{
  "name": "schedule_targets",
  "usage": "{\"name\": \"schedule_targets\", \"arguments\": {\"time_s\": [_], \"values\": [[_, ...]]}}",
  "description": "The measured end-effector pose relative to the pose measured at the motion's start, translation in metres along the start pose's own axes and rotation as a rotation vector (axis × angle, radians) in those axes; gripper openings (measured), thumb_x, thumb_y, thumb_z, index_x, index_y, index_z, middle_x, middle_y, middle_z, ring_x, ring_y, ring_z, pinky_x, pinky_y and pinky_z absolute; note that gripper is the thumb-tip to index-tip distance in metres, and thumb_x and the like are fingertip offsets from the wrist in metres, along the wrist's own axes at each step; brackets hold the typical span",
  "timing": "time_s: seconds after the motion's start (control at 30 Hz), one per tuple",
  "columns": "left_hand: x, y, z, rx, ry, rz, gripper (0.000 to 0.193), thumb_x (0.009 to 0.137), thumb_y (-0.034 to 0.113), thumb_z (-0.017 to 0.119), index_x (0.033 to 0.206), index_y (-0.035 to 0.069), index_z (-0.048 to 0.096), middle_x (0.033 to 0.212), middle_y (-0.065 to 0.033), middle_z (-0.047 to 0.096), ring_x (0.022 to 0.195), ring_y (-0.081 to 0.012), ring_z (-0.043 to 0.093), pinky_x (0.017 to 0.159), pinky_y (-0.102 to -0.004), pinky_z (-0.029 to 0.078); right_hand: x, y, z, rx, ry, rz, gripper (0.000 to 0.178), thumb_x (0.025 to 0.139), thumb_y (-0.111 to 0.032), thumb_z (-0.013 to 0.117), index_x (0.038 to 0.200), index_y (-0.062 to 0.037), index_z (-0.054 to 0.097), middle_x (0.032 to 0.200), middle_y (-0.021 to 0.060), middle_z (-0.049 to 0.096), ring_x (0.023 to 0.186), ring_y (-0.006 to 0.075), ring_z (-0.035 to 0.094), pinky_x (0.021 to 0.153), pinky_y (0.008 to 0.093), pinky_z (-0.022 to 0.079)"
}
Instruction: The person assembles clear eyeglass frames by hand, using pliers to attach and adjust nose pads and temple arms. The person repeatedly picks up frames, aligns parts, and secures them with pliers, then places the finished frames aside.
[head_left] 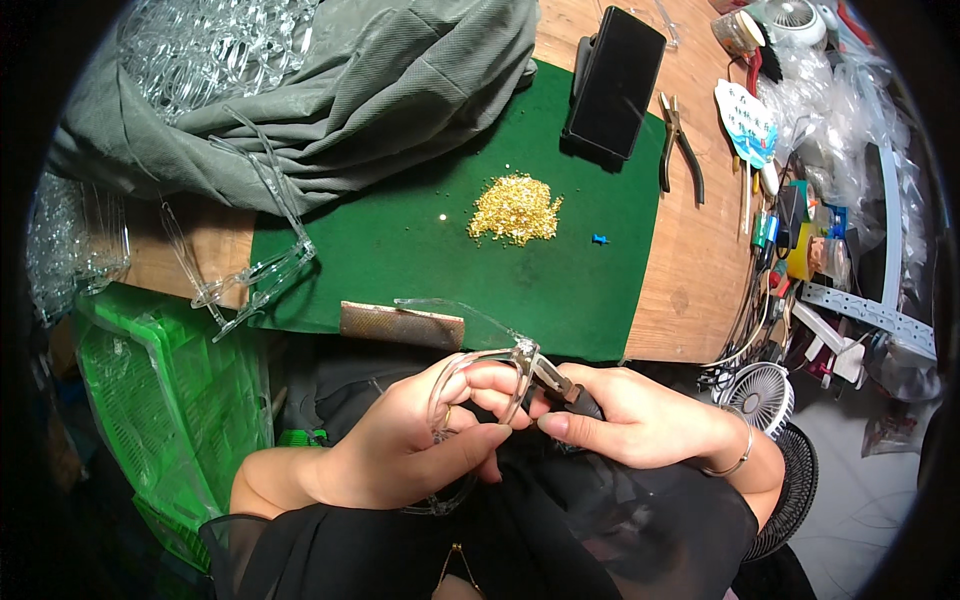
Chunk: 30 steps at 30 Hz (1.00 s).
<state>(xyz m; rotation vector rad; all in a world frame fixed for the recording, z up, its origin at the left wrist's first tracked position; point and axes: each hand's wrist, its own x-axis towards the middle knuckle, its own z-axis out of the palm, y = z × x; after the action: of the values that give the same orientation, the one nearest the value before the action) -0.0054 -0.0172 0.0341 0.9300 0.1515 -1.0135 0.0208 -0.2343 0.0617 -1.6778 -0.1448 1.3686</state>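
My left hand [420,440] is closed around a clear plastic eyeglass frame [437,400], one rim standing up between thumb and fingers. My right hand [640,415] grips dark-handled pliers [557,382], whose jaws meet the frame's corner, where a clear temple arm reaches up and left. Parts of the frame are hidden behind my fingers. Ahead, a heap of small gold-coloured metal pieces [515,210] lies on a green mat [400,255]. A worn, rough-faced block [400,325] sits at the mat's near edge, and a blue push pin [600,239] rests right of the heap.
Grey cloth [400,100] at the far left surrounds many clear frames [215,45]; a few loose frames [270,265] lie nearer. Right are a black phone [617,85], another pair of pliers [680,150], cables and a small fan [757,397]. A green crate [165,400] stands left.
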Motion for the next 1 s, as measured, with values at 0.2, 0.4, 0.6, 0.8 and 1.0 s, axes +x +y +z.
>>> {"name": "schedule_targets", "arguments": {"time_s": [0.2,0.4,0.6,0.8,1.0], "values": [[0.001,-0.005,-0.004,0.044,-0.046,0.058,0.036,0.081,-0.009,0.051,0.115,-0.006,0.039,0.099,-0.0134,0.055,0.071,-0.0132,0.06,0.065,-0.0242,0.053,0.003,0.001,0.001,-0.013,0.022,-0.016,0.031,0.089,-0.027,0.051,0.094,0.0029,0.05,0.076,0.0144,0.057,0.071,0.0208,0.055,0.066,0.0322,0.044],[0.002,-0.003,-0.001,0.0,-0.047,0.035,0.035,0.083,-0.007,0.05,0.116,-0.005,0.039,0.099,-0.0111,0.055,0.069,-0.0111,0.058,0.063,-0.0217,0.051,0.009,-0.002,0.011,-0.103,0.169,0.008,0.027,0.086,-0.024,0.056,0.085,0.0038,0.054,0.069,0.0175,0.058,0.064,0.0266,0.058,0.061,0.0333,0.045],[0.002,-0.007,0.0,-0.041,-0.011,0.037,0.037,0.084,-0.003,0.05,0.119,-0.004,0.038,0.098,-0.008,0.055,0.067,-0.0096,0.057,0.062,-0.0201,0.049,0.012,0.006,0.019,-0.157,0.277,0.014,0.014,0.085,-0.013,0.058,0.088,0.0008,0.056,0.069,0.0074,0.058,0.063,0.0117,0.052,0.06,0.0271,0.044],[-0.002,-0.004,0.001,-0.014,-0.012,0.084,0.037,0.083,-0.005,0.05,0.117,-0.005,0.038,0.099,-0.0094,0.055,0.068,-0.0105,0.058,0.064,-0.0217,0.049,0.01,0.008,-0.001,0.097,-0.035,-0.077,0.03,0.089,-0.028,0.052,0.093,0.0017,0.051,0.084,0.0122,0.057,0.081,0.0174,0.054,0.075,0.0296,0.043],[-0.002,-0.008,-0.002,0.061,-0.065,0.112,0.038,0.085,-0.003,0.05,0.12,-0.006,0.036,0.1,-0.0064,0.055,0.068,-0.0069,0.057,0.063,-0.0185,0.047,0.008,0.008,-0.003,0.187,-0.131,-0.119,0.031,0.092,-0.029,0.048,0.1,0.0001,0.05,0.092,0.0091,0.056,0.088,0.0147,0.05,0.082,0.0283,0.04]]}}
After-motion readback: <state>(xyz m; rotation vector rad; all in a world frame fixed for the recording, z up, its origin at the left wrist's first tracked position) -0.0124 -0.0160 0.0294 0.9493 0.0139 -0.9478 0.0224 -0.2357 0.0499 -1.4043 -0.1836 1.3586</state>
